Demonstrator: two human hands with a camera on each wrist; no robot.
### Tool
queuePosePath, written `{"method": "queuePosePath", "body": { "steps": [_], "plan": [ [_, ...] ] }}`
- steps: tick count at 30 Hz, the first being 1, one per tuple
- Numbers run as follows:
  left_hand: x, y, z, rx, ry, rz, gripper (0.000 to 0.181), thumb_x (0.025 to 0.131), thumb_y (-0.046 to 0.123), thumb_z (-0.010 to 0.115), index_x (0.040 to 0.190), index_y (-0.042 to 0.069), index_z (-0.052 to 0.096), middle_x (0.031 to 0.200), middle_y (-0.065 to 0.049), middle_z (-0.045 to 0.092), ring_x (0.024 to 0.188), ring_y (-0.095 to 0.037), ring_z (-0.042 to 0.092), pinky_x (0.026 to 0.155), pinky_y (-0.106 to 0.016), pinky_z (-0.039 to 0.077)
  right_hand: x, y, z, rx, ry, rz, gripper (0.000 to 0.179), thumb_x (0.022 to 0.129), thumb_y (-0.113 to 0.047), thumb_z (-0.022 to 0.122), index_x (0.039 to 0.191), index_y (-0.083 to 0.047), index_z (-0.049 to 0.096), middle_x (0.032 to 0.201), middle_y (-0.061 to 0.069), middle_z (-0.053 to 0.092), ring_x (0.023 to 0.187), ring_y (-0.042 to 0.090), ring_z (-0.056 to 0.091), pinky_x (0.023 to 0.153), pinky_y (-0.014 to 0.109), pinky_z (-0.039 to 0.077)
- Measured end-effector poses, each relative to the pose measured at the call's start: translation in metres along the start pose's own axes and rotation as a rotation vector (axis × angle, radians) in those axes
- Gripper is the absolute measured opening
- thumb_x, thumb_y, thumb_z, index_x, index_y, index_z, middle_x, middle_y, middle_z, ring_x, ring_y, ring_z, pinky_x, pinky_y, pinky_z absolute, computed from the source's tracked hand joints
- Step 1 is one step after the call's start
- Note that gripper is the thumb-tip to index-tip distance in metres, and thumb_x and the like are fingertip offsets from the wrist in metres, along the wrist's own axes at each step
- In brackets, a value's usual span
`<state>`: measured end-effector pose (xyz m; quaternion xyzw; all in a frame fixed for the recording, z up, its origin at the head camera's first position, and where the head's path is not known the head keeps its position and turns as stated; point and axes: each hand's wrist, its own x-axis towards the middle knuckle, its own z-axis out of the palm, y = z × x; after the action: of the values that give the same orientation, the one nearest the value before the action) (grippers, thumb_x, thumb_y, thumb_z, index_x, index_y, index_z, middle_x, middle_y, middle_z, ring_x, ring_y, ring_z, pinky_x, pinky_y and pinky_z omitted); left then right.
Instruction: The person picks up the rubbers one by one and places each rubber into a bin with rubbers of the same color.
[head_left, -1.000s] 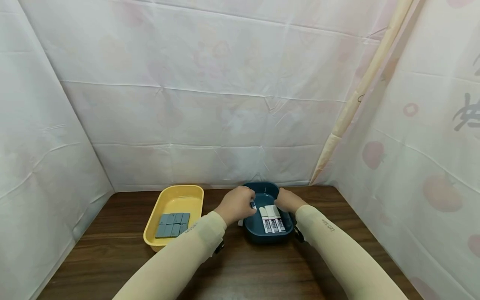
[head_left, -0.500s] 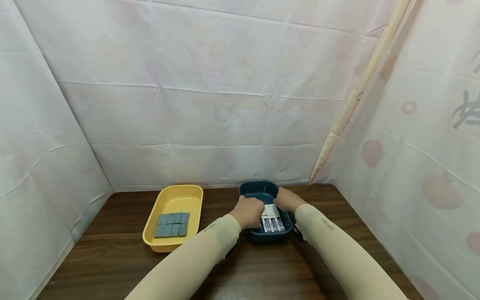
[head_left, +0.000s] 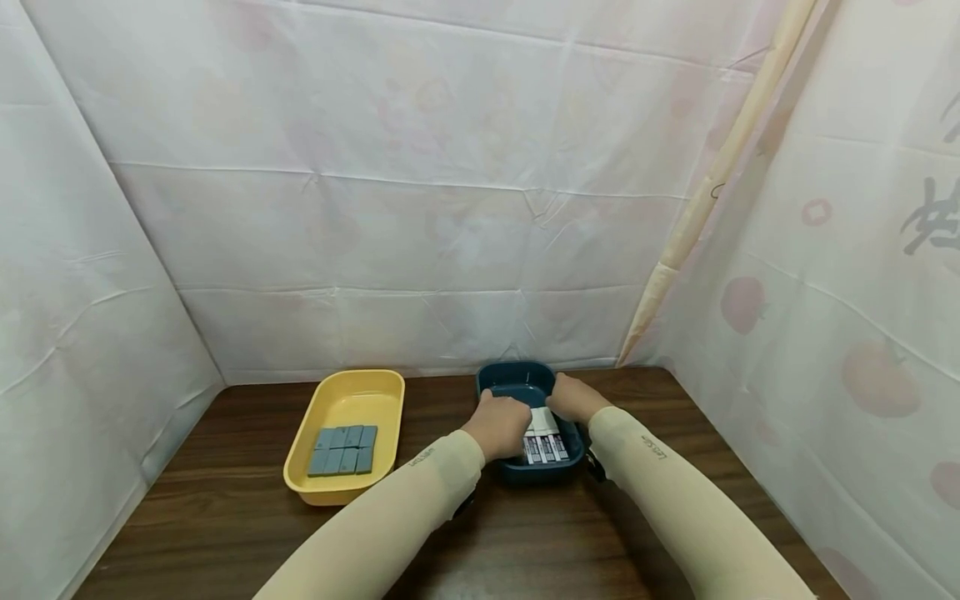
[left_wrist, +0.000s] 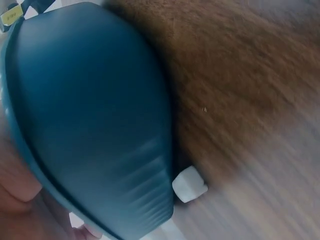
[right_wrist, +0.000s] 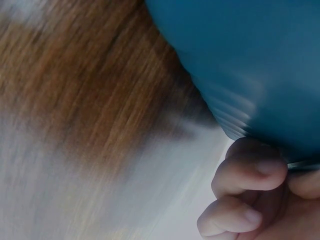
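Observation:
My left hand (head_left: 498, 425) reaches over the left rim into a dark blue plastic tray (head_left: 517, 392). Its fingertips are hidden; an eraser showed between them a second ago. Right beside it, a row of white erasers (head_left: 546, 448) with black-and-white printed sleeves lies in the tray's near half. My right hand (head_left: 576, 398) grips the tray's right rim, with curled fingers (right_wrist: 255, 170) outside the wall in the right wrist view. A small white block (left_wrist: 190, 185) lies on the table against the tray's outer left side.
To the left stands a yellow tray (head_left: 363, 408) with grey rectangular blocks (head_left: 343, 450) set in two rows. The dark wooden table (head_left: 517, 542) ends at white printed curtains (head_left: 420, 233) behind and at both sides.
My left hand has moved right and down into the blue tray, beside the eraser row, and now covers the eraser it held. My right hand stays at the rim.

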<state>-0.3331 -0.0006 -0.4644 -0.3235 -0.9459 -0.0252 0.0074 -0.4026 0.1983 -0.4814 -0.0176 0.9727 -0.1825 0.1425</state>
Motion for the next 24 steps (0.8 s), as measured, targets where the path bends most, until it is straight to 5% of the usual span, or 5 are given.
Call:
{"method": "queuePosePath", "body": {
  "steps": [7, 14, 20, 24],
  "plan": [
    [-0.007, -0.014, -0.011, 0.056, 0.078, 0.001, 0.015, 0.102, 0.034, 0.086, 0.094, 0.023, 0.083, 0.097, 0.007, 0.076, 0.093, -0.016, 0.061, 0.087, -0.04, 0.053, 0.017, 0.01, 0.005, -0.014, -0.001, 0.005, 0.07, 0.113, -0.021, 0.059, 0.168, 0.016, 0.036, 0.167, 0.033, 0.054, 0.13, 0.035, 0.068, 0.113, 0.054, 0.058],
    [-0.019, -0.043, -0.01, 0.088, 0.244, -0.125, 0.016, 0.107, 0.01, 0.073, 0.116, 0.012, 0.086, 0.108, -0.005, 0.079, 0.098, -0.021, 0.069, 0.083, -0.038, 0.066, -0.004, -0.003, -0.001, 0.016, 0.003, 0.048, 0.073, 0.114, -0.02, 0.058, 0.172, 0.013, 0.03, 0.176, 0.033, 0.043, 0.157, 0.045, 0.054, 0.128, 0.063, 0.046],
    [-0.027, -0.058, -0.009, 0.015, 0.327, -0.192, 0.013, 0.108, 0.007, 0.07, 0.103, 0.011, 0.08, 0.095, -0.004, 0.074, 0.084, -0.02, 0.07, 0.069, -0.037, 0.064, 0.008, 0.005, 0.001, -0.024, 0.009, 0.038, 0.072, 0.114, -0.021, 0.058, 0.172, 0.013, 0.031, 0.175, 0.033, 0.044, 0.154, 0.044, 0.057, 0.127, 0.062, 0.048],
    [-0.028, -0.064, -0.004, -0.058, 0.276, -0.229, 0.027, 0.107, 0.006, 0.069, 0.081, 0.016, 0.07, 0.082, -0.001, 0.067, 0.071, -0.016, 0.062, 0.063, -0.037, 0.058, 0.001, 0.003, -0.001, -0.002, 0.006, 0.043, 0.071, 0.113, -0.018, 0.057, 0.171, 0.015, 0.031, 0.175, 0.034, 0.044, 0.156, 0.045, 0.056, 0.128, 0.064, 0.046]
  ]
}}
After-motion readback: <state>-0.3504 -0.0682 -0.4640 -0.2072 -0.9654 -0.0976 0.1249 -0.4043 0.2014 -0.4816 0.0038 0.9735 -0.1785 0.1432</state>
